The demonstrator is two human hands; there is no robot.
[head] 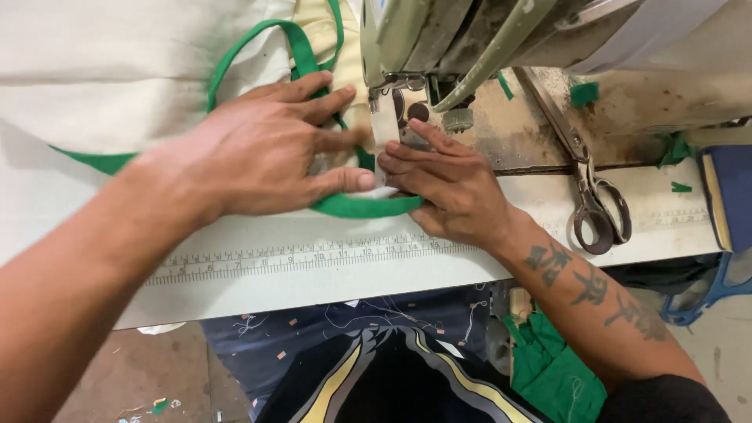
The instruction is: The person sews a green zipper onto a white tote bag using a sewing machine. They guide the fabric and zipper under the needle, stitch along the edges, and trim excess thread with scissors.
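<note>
Green strap (pixel 356 206): a flat band of green webbing that we press onto cream cloth (pixel 117 70) on the sewing table (pixel 329 270). It loops up and away from us, curves back under our fingers, and ends at the needle area of the sewing machine (pixel 439 39).
Left hand (pixel 262 149): we lay it flat, palm down, fingers spread, across the cloth and strap just left of the presser foot (pixel 385 117). It grips nothing; it only presses.
Right hand (pixel 446 184): we lay it flat too, fingers together and pointing toward the presser foot, fingertips on the cloth beside the strap. It is open and holds nothing. The forearm bears dark tattoos.
Hands together: our fingertips nearly meet in front of the presser foot.
Table edge: a printed ruler strip (pixel 313 254) runs along the near edge, just below our hands.
Scissors (pixel 591 188): they lie closed on the table to the right, well apart from our right hand.
Scraps: green fabric offcuts (pixel 548 368) sit below the table by our right knee.
</note>
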